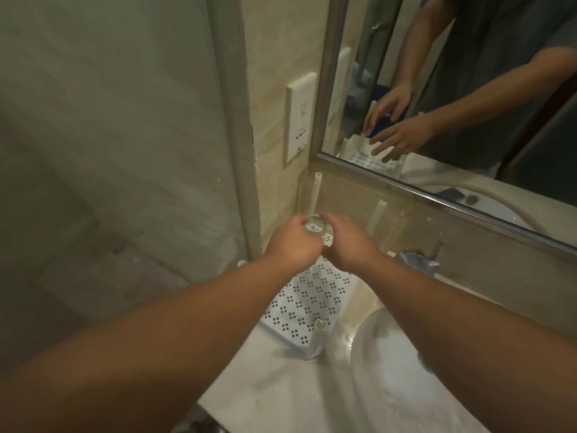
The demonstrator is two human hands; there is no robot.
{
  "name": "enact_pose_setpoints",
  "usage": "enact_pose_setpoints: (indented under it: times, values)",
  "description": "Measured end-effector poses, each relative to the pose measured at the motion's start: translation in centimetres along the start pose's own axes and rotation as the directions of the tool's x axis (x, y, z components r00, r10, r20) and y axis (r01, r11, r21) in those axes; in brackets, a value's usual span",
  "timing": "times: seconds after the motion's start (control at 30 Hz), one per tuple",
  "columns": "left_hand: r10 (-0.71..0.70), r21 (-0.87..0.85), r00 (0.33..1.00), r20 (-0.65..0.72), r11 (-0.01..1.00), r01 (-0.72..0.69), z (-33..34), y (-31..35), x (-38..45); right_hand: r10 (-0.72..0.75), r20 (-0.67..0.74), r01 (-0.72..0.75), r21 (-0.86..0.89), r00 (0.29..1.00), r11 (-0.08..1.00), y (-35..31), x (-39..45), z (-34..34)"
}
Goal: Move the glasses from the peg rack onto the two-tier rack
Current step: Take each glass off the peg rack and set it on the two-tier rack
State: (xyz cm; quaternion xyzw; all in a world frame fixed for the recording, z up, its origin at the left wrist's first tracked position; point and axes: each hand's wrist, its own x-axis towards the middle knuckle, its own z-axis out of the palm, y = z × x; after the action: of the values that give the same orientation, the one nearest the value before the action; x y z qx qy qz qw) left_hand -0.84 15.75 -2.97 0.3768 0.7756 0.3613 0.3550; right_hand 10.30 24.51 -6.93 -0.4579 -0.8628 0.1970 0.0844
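Gripping one glass (314,228) with two hands: left hand (288,245) curled round its left side, right hand (348,245) pinching its right side. Held above the far left corner of the two-tier rack (309,295), beside one of four white corner posts (313,195). One perforated shelf in view. Possibly a second clear vessel at the foot of the near post, too blurred to confirm. Beyond: one tap (418,260), one basin (390,354), one mirror (468,89), one wall socket (301,120).
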Motion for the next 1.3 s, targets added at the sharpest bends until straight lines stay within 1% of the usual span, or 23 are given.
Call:
enact_pose_setpoints:
  times: [0.1, 0.17, 0.37, 0.47, 0.63, 0.8, 0.9, 1.03, 1.13, 1.23, 1.3]
  values:
    - [-0.010, 0.055, 1.000, 0.010, 0.998, 0.010, 0.1, -1.3, 0.6, 0.012, 0.102, -0.007, -0.050, 0.995, 0.999, 0.1, 2.0, 1.0]
    - [-0.012, 0.080, 1.000, 0.013, 0.997, 0.011, 0.3, -2.1, 1.1, 0.026, 0.159, -0.008, -0.113, 0.987, 0.994, 0.2, 3.4, 1.5]
    - [-0.106, 0.100, 0.994, 0.036, 0.990, 0.102, 0.8, -4.4, 1.8, 0.038, 0.269, 0.039, -0.276, 0.962, 0.960, 0.1, 6.6, 3.3]
    - [-0.137, 0.089, 0.989, 0.046, 0.987, 0.133, 0.7, -5.2, 1.8, 0.008, 0.261, 0.075, -0.307, 0.965, 0.949, 0.3, 7.2, 4.1]
    - [-0.184, 0.024, 0.980, 0.077, 0.983, 0.183, 0.6, -5.9, 1.9, -0.014, 0.227, 0.083, -0.302, 0.974, 0.950, 0.3, 7.9, 4.4]
    - [-0.212, -0.030, 0.973, 0.093, 0.976, 0.216, 0.9, -6.3, 1.8, -0.013, 0.240, 0.087, -0.300, 0.971, 0.950, 0.1, 7.4, 4.4]
    - [-0.256, -0.092, 0.960, 0.117, 0.959, 0.267, 1.3, -6.5, 1.3, -0.032, 0.234, 0.102, -0.294, 0.972, 0.950, 0.1, 6.9, 4.1]
    - [-0.326, -0.217, 0.933, 0.151, 0.910, 0.353, 1.4, -6.4, 0.3, -0.035, 0.217, 0.098, -0.288, 0.976, 0.953, -0.1, 5.7, 2.9]
    - [-0.362, -0.347, 0.912, 0.193, 0.844, 0.408, 1.2, -6.2, -0.4, -0.051, 0.205, 0.104, -0.258, 0.977, 0.961, -0.7, 4.9, 1.3]
    - [-0.398, -0.428, 0.886, 0.236, 0.776, 0.463, 1.1, -5.5, -1.5, -0.093, 0.190, 0.139, -0.241, 0.977, 0.961, -1.7, 3.9, -0.9]
    - [-0.397, -0.473, 0.878, 0.266, 0.740, 0.478, 0.9, -5.0, -2.3, -0.116, 0.171, 0.156, -0.243, 0.979, 0.958, -2.7, 3.1, -2.7]
